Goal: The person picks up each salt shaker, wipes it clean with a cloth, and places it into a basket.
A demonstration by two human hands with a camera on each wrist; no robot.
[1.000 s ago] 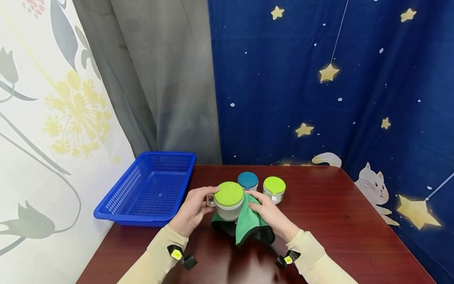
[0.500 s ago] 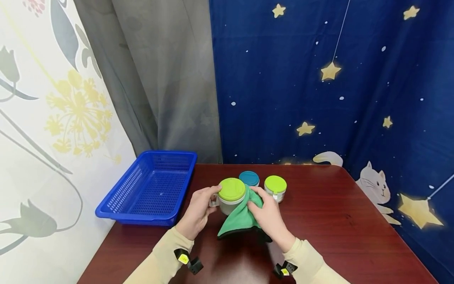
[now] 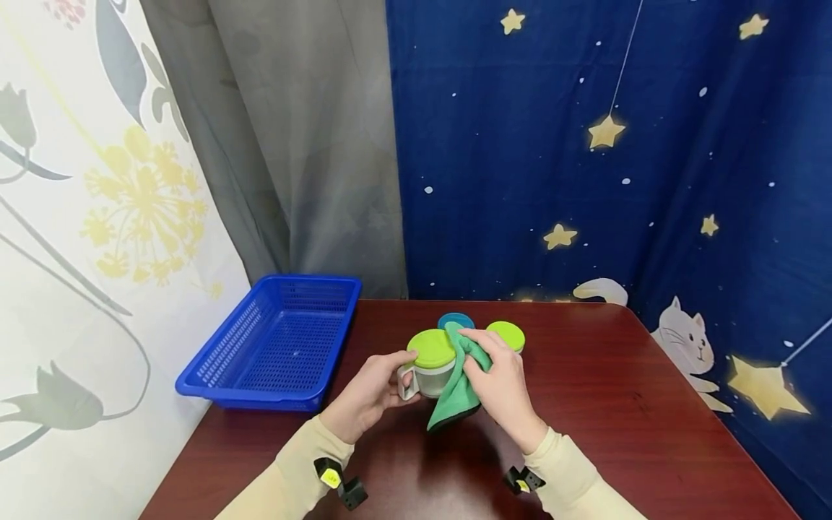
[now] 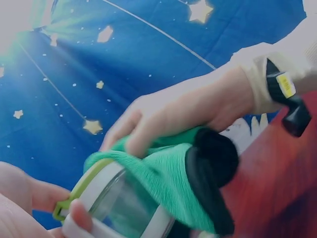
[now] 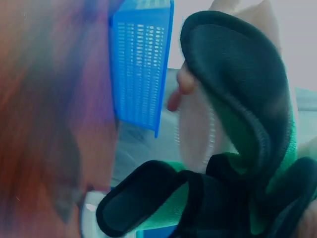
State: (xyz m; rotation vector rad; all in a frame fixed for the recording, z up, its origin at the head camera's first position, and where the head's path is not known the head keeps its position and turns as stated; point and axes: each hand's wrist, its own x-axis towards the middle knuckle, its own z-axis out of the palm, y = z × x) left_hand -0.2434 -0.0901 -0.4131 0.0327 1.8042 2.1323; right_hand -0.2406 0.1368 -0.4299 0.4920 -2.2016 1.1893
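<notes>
- Round, clear-sided jar (image 3: 431, 383) with lime-green lid (image 3: 430, 347) and side handle (image 3: 406, 384): held over the reddish-brown table (image 3: 617, 412).
- Left hand (image 3: 365, 399): thumb at lid edge, fingers clamped about the handle.
- Right hand (image 3: 507, 383): fingers pinching a green fabric cloth, black-edged (image 3: 457, 396), against lid and side.
- Step, as judged: wiping.
- Next move likely calls for: steady left grip, jar turned against the cloth.

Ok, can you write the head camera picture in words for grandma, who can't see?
A left hand grips a green-lidded mug while the right hand holds a green cloth against it. Behind it are a blue lid and another green lid, with a blue basket at left on the reddish table.
</notes>
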